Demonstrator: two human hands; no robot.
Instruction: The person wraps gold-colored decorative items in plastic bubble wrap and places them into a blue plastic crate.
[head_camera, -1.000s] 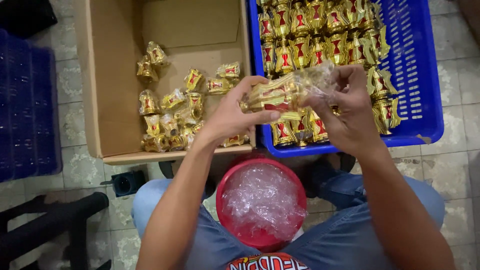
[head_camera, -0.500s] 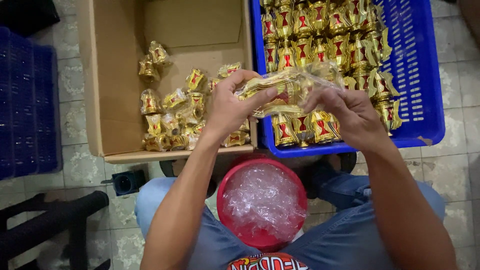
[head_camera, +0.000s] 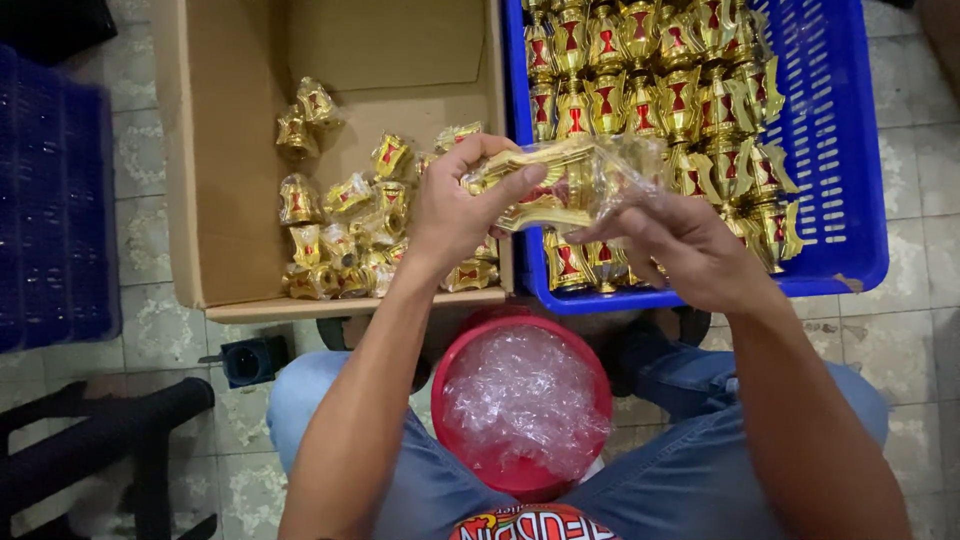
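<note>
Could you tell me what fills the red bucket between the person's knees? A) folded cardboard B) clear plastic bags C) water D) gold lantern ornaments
B: the red bucket holds crumpled clear plastic bags; the gold ornaments lie in the cardboard box and the blue crate.

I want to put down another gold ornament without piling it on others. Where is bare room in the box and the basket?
The cardboard box has bare floor along its left wall and far end, behind the wrapped ornaments. The blue basket has a free strip along its right wall. The basket's left and middle are packed with gold ornaments.
</note>
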